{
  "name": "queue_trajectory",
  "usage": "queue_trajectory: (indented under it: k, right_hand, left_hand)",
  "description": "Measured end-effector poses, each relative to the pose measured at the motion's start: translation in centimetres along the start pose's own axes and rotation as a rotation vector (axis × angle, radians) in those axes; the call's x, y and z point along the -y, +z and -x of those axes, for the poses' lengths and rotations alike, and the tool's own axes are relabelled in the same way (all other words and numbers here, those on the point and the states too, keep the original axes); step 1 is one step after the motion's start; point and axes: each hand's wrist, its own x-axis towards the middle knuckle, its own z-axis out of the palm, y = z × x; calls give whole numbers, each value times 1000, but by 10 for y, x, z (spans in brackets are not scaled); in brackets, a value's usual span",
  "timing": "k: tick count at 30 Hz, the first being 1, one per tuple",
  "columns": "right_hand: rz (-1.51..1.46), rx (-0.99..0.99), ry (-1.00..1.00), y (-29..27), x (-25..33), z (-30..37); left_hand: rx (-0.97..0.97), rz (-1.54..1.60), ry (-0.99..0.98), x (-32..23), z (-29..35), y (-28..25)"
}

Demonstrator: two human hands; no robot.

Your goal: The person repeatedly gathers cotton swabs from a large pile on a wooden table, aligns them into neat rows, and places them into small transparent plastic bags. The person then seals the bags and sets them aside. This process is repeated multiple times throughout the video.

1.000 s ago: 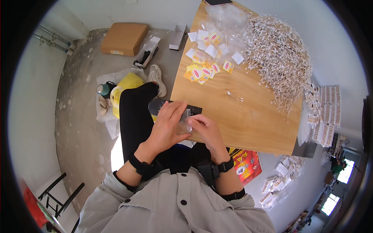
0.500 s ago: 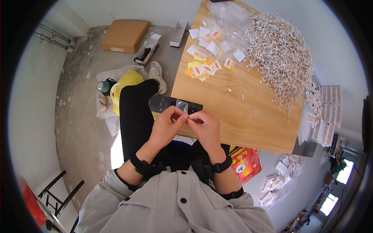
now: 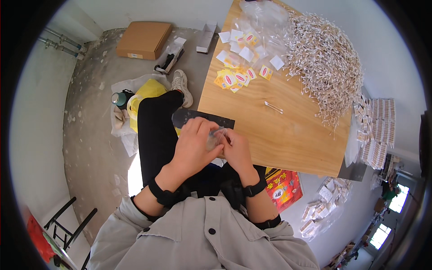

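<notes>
Over the table's near left corner, my left hand (image 3: 193, 145) and my right hand (image 3: 236, 150) meet around a small clear plastic bag (image 3: 214, 138). Fingers of both hands are closed on it, and they partly cover it. A dark strip (image 3: 191, 118) runs along the table edge just beyond my hands. Farther up the wooden table (image 3: 265, 139), a couple of cotton swabs (image 3: 273, 107) lie by themselves. Yellow, white and red cards (image 3: 231, 80) are scattered at the table's left side, beside more clear plastic bags (image 3: 265, 22).
A large heap of cotton swabs (image 3: 324, 63) covers the table's far right. Packed swab bundles (image 3: 380, 126) are stacked past the right edge. On the floor at left are a cardboard box (image 3: 144, 39), a bottle (image 3: 119, 99) and a yellow bag (image 3: 152, 90). A red printed package (image 3: 284, 191) lies below the table.
My left hand has shifted up and turned over the bag, its fingers now reaching across it. The bag has come nearer me, between both hands. The right hand has lowered slightly.
</notes>
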Motion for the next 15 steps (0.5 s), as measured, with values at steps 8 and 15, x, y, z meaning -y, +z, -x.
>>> queue_trajectory:
  k: [8, 15]
  right_hand:
    - [-367, 106, 152, 12, -10, -3]
    - [-203, 144, 56, 16, -12, -7]
  left_hand:
    - [260, -17, 197, 25, 1, -4]
    - [344, 161, 117, 36, 0, -12]
